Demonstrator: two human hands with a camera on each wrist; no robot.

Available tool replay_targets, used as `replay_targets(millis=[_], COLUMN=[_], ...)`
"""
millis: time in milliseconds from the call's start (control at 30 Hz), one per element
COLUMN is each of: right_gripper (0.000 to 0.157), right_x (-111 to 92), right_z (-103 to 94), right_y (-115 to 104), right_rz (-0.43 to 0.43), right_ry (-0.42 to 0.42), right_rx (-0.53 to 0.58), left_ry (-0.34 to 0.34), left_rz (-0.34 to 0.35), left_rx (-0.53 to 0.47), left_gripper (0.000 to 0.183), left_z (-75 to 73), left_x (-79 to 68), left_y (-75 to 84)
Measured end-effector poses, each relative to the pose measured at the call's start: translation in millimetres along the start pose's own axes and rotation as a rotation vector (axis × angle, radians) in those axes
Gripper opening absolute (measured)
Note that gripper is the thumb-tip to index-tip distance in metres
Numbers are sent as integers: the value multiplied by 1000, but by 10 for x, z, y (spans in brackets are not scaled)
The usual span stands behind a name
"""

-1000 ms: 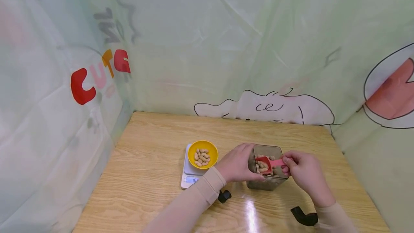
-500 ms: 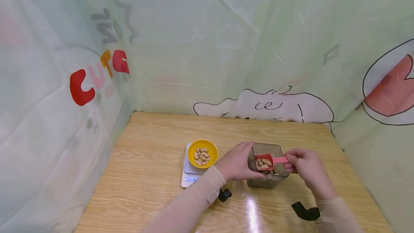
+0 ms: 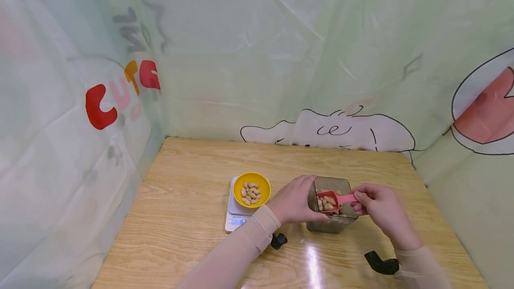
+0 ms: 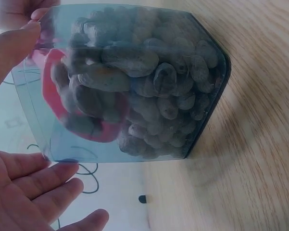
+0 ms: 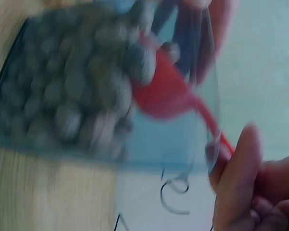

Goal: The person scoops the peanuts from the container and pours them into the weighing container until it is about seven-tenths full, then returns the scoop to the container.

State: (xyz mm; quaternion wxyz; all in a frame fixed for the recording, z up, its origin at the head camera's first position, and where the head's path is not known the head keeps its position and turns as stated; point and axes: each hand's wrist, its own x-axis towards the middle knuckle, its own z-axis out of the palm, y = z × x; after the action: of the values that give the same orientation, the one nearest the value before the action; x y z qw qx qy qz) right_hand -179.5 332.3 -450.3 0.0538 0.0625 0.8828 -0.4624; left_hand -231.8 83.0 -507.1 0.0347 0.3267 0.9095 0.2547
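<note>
A clear, grey-tinted square container (image 3: 330,225) stands on the table, partly filled with unshelled peanuts (image 4: 149,101). My left hand (image 3: 295,202) grips its left side, thumb at the near rim and fingertips at the far rim. My right hand (image 3: 381,208) pinches the handle of a red scoop (image 3: 347,198) over the right rim. The scoop's bowl (image 5: 163,91) sits inside the container, above the heap, and carries several peanuts. To the left, a yellow bowl (image 3: 265,186) with several peanuts rests on a white kitchen scale (image 3: 234,212), whose display is lit.
The wooden table (image 3: 180,200) meets printed curtains (image 3: 225,79) at its back and sides. Black curved pieces show beside both wrists, one near the right wrist (image 3: 381,263). My left forearm (image 3: 241,249) passes in front of the scale's near right corner.
The scoop has come up and levelled inside the container, with peanuts in it, then moved only slightly. My left hand, the container, bowl and scale stay in place.
</note>
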Motion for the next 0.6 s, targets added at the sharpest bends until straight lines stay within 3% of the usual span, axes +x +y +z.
replay_targets(millis=[67,267,600], right_gripper=[32,35,27], right_x=[-17,-18,-22], right_z=[34,0,-234], right_y=[-41,-61,159], right_rz=[-3,61,162], right_ry=[-1,-4,-91], right_rx=[-16,94,391], left_ry=[-2,-5,-9], left_rz=[2,4,-10], left_rx=[-2,-2,15], left_gripper=[115,115,116], left_z=[-2,-20,-24], left_x=[-6,-7,-1], left_y=[7,16,20])
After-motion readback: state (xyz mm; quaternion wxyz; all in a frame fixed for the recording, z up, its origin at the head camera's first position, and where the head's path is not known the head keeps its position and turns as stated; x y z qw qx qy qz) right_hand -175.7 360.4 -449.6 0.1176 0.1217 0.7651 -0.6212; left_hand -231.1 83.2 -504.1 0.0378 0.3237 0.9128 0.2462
